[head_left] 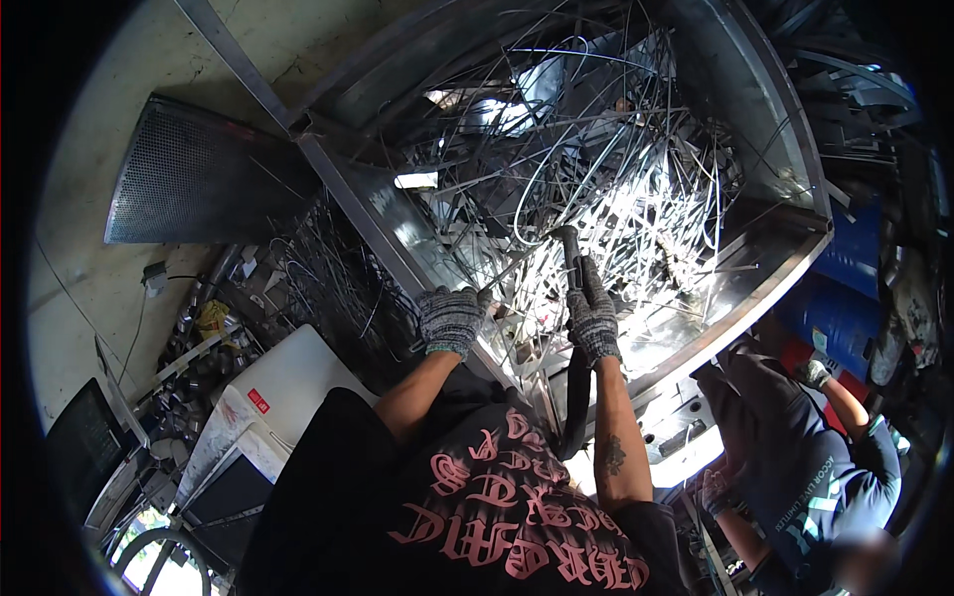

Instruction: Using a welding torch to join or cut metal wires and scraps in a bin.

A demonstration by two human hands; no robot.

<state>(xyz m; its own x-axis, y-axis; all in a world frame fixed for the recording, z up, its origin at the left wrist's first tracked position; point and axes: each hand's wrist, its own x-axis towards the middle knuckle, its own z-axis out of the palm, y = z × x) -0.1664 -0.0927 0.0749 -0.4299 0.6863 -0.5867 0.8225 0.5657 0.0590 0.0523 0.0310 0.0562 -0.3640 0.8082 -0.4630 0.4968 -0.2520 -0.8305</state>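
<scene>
My left hand (452,320), in a grey knitted glove, is closed at the near left rim of a large metal bin (360,221). A thin metal rod (509,270) slants up from beside its fingers; whether they grip the rod or the rim I cannot tell. My right hand (593,318), gloved alike, is wrapped round the handle of a dark hammer-like tool (567,243) with a short crosswise head. That head is over tangled metal strips and wire scrap (636,223) in the bin. A wide black strap (576,397) hangs below my right hand.
A co-worker (805,457) in dark clothes and gloves is at the lower right, near blue drums (835,318). On the left are a perforated metal panel (199,174), a white cabinet (288,387) and heaped small metal parts (184,407). More scrap lies at the upper right.
</scene>
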